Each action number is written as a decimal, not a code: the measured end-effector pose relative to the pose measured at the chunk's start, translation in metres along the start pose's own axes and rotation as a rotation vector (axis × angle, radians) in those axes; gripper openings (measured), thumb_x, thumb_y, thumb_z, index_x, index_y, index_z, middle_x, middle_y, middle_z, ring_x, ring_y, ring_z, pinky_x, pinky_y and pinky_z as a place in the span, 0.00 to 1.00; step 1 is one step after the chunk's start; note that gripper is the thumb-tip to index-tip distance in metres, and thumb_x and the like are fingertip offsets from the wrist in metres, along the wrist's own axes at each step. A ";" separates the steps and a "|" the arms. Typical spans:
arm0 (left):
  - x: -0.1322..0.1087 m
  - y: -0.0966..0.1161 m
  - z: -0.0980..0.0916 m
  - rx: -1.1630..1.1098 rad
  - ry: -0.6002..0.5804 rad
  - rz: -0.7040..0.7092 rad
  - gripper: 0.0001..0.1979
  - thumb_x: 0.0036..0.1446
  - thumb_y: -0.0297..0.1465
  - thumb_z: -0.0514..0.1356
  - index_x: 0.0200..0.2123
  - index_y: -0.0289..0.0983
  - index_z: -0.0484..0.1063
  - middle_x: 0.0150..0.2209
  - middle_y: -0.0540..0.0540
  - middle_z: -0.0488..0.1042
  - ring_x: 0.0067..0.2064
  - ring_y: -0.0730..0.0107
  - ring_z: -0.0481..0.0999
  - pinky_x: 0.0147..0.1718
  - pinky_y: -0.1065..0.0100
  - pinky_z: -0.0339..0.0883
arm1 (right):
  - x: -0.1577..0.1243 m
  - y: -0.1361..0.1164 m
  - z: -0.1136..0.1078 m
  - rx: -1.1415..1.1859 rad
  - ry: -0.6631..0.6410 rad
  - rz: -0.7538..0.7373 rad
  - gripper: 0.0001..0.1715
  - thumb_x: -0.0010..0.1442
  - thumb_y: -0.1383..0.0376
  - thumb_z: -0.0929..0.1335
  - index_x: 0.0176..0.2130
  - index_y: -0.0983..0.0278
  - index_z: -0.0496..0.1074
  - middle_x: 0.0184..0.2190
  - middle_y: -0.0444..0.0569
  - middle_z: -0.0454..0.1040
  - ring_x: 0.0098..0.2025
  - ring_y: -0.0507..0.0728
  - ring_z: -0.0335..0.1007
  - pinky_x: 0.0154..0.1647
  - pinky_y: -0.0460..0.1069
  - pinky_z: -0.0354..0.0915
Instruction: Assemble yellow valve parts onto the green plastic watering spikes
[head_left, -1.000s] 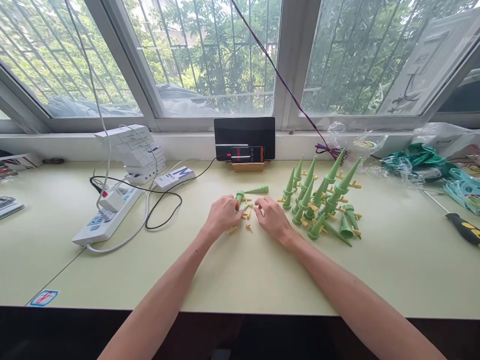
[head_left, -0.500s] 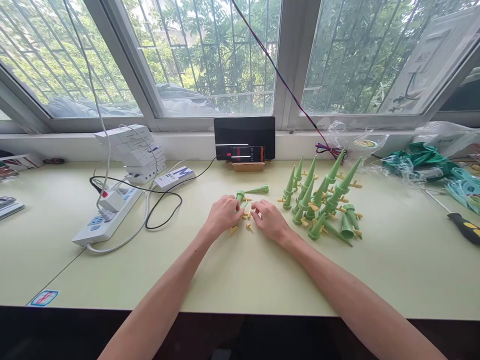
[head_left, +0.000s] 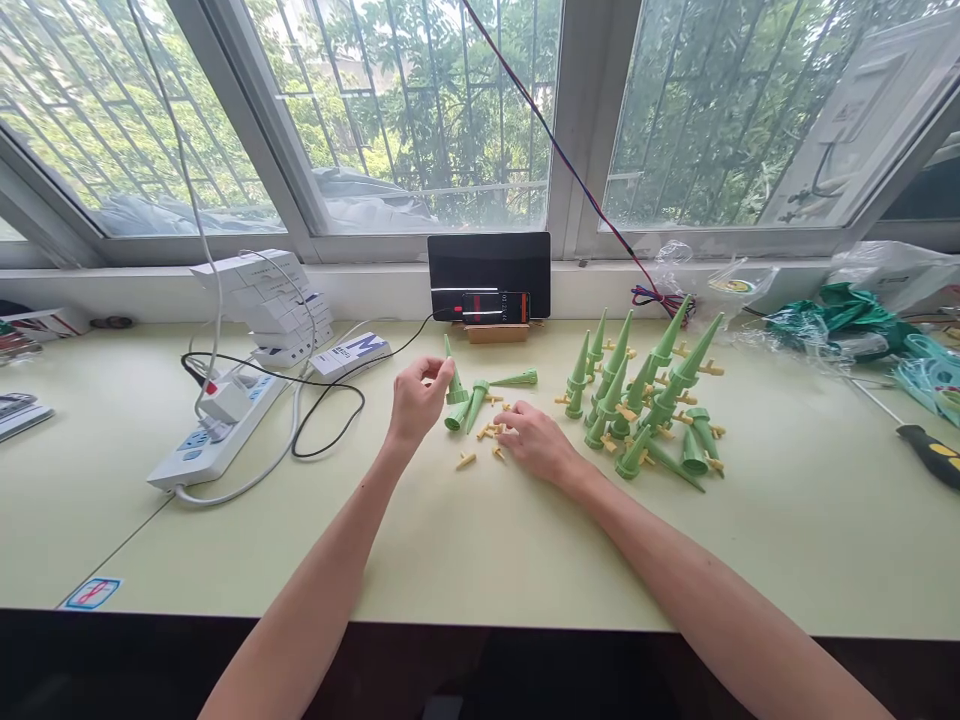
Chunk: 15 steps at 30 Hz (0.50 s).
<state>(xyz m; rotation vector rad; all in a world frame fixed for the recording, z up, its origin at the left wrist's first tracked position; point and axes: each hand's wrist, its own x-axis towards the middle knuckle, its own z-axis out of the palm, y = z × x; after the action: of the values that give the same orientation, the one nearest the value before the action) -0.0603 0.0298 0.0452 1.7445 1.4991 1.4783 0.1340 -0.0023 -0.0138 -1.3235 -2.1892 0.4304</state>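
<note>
My left hand (head_left: 415,402) is raised a little off the table and pinches a green cone spike (head_left: 453,378), its tip pointing up. My right hand (head_left: 534,443) rests on the table with its fingertips closed among several small yellow plugs (head_left: 487,432); what they pinch is too small to make out. Two more green cones (head_left: 472,405) lie between my hands, and another (head_left: 517,379) lies just behind. To the right stands a cluster of green cones with yellow plugs (head_left: 645,395), some upright and some fallen.
A white power strip (head_left: 214,435) with plugs and looped cables lies at left beside stacked white boxes (head_left: 262,295). A phone on a wooden stand (head_left: 495,310) sits before a black panel at the window. Green bags (head_left: 832,320) and a black-handled tool (head_left: 930,455) lie at right.
My left hand has lifted from the table and moved back-left, raising a green cone upright. My right hand slid slightly left among the yellow plugs.
</note>
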 end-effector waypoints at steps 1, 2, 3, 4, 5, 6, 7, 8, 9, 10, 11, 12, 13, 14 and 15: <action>0.000 0.000 0.001 -0.054 -0.003 -0.027 0.15 0.57 0.43 0.59 0.29 0.36 0.71 0.25 0.48 0.72 0.25 0.73 0.70 0.24 0.71 0.61 | 0.000 0.000 0.000 -0.003 -0.003 0.004 0.11 0.63 0.67 0.68 0.46 0.59 0.75 0.40 0.47 0.69 0.35 0.52 0.68 0.37 0.46 0.60; -0.001 0.000 0.001 -0.110 -0.013 -0.054 0.15 0.57 0.43 0.59 0.29 0.36 0.71 0.24 0.48 0.72 0.23 0.74 0.68 0.22 0.72 0.59 | 0.000 0.000 0.000 -0.006 -0.006 0.008 0.10 0.63 0.67 0.68 0.45 0.59 0.75 0.40 0.47 0.69 0.35 0.52 0.68 0.36 0.46 0.60; -0.002 -0.001 0.002 -0.167 -0.026 -0.084 0.15 0.57 0.43 0.59 0.29 0.36 0.70 0.23 0.49 0.71 0.21 0.75 0.67 0.20 0.72 0.58 | 0.000 0.001 0.000 -0.010 -0.010 0.012 0.10 0.63 0.68 0.68 0.45 0.59 0.75 0.39 0.47 0.68 0.35 0.52 0.68 0.36 0.46 0.60; -0.002 -0.001 0.004 -0.219 -0.040 -0.115 0.15 0.57 0.43 0.60 0.30 0.36 0.69 0.23 0.49 0.72 0.20 0.76 0.66 0.19 0.73 0.56 | 0.000 0.001 0.000 -0.015 -0.013 0.015 0.09 0.63 0.68 0.68 0.44 0.59 0.75 0.39 0.47 0.68 0.35 0.52 0.68 0.36 0.46 0.59; -0.003 -0.001 0.005 -0.262 -0.051 -0.142 0.15 0.57 0.43 0.60 0.31 0.36 0.68 0.23 0.48 0.72 0.19 0.77 0.65 0.18 0.73 0.55 | 0.000 0.001 0.000 -0.019 -0.017 0.017 0.08 0.63 0.68 0.68 0.43 0.59 0.75 0.39 0.47 0.68 0.34 0.52 0.68 0.35 0.46 0.59; -0.003 -0.001 0.006 -0.294 -0.059 -0.164 0.15 0.57 0.43 0.60 0.32 0.36 0.68 0.23 0.48 0.73 0.19 0.77 0.65 0.17 0.74 0.54 | 0.000 0.001 0.000 -0.020 -0.019 0.019 0.08 0.63 0.68 0.68 0.43 0.59 0.75 0.39 0.47 0.68 0.34 0.52 0.67 0.35 0.46 0.59; -0.004 -0.001 0.007 -0.316 -0.063 -0.178 0.15 0.57 0.43 0.60 0.32 0.36 0.67 0.23 0.48 0.74 0.18 0.77 0.65 0.17 0.74 0.53 | 0.000 0.001 0.000 -0.019 -0.022 0.019 0.07 0.64 0.68 0.68 0.43 0.60 0.75 0.39 0.47 0.68 0.34 0.52 0.67 0.35 0.46 0.59; -0.004 -0.001 0.007 -0.331 -0.063 -0.184 0.15 0.57 0.43 0.60 0.32 0.36 0.67 0.23 0.48 0.74 0.18 0.77 0.65 0.16 0.74 0.53 | 0.000 0.001 -0.001 -0.014 -0.024 0.017 0.07 0.64 0.68 0.67 0.43 0.60 0.74 0.40 0.47 0.68 0.35 0.52 0.68 0.35 0.46 0.59; -0.004 -0.001 0.008 -0.341 -0.060 -0.187 0.15 0.57 0.43 0.60 0.33 0.37 0.66 0.22 0.48 0.74 0.18 0.76 0.65 0.16 0.74 0.52 | 0.000 0.001 -0.001 -0.007 -0.025 0.016 0.07 0.64 0.69 0.67 0.43 0.60 0.74 0.40 0.48 0.68 0.35 0.52 0.68 0.36 0.46 0.59; -0.005 -0.001 0.009 -0.347 -0.056 -0.189 0.14 0.57 0.43 0.60 0.33 0.37 0.66 0.22 0.48 0.74 0.18 0.76 0.65 0.16 0.74 0.52 | -0.001 0.001 -0.001 0.000 -0.025 0.014 0.07 0.64 0.69 0.67 0.42 0.60 0.74 0.40 0.48 0.68 0.36 0.52 0.68 0.36 0.46 0.59; -0.005 0.000 0.009 -0.349 -0.050 -0.191 0.14 0.57 0.42 0.60 0.33 0.37 0.66 0.22 0.48 0.74 0.18 0.76 0.66 0.16 0.74 0.52 | -0.001 0.000 -0.002 0.005 -0.025 0.012 0.07 0.64 0.69 0.66 0.42 0.61 0.74 0.40 0.48 0.68 0.36 0.52 0.68 0.36 0.46 0.59; -0.006 0.000 0.009 -0.348 -0.045 -0.193 0.14 0.58 0.42 0.60 0.33 0.37 0.65 0.22 0.48 0.74 0.18 0.76 0.66 0.16 0.74 0.52 | -0.002 0.000 -0.002 0.008 -0.023 0.011 0.07 0.65 0.69 0.66 0.41 0.61 0.74 0.40 0.48 0.68 0.35 0.52 0.68 0.36 0.46 0.59; -0.006 0.000 0.009 -0.343 -0.038 -0.195 0.13 0.58 0.41 0.60 0.33 0.37 0.65 0.22 0.48 0.74 0.18 0.75 0.66 0.16 0.74 0.52 | -0.002 0.000 -0.002 0.009 -0.020 0.009 0.07 0.65 0.69 0.65 0.41 0.61 0.73 0.40 0.48 0.68 0.35 0.52 0.67 0.36 0.46 0.59; -0.006 0.000 0.009 -0.334 -0.030 -0.194 0.13 0.58 0.41 0.59 0.33 0.37 0.65 0.22 0.48 0.74 0.18 0.75 0.66 0.16 0.74 0.53 | -0.002 0.000 -0.002 0.009 -0.016 0.007 0.06 0.66 0.69 0.65 0.40 0.62 0.73 0.39 0.48 0.67 0.34 0.51 0.67 0.35 0.46 0.59; -0.006 0.000 0.009 -0.321 -0.017 -0.189 0.12 0.59 0.41 0.59 0.33 0.37 0.65 0.22 0.48 0.74 0.18 0.75 0.67 0.16 0.74 0.54 | -0.003 0.000 -0.002 0.009 -0.010 0.004 0.06 0.66 0.68 0.65 0.39 0.62 0.73 0.39 0.47 0.67 0.33 0.51 0.66 0.35 0.46 0.59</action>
<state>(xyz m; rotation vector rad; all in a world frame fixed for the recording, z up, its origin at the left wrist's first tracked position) -0.0513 0.0274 0.0390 1.3864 1.2932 1.5046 0.1363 -0.0048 -0.0127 -1.3244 -2.1908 0.4491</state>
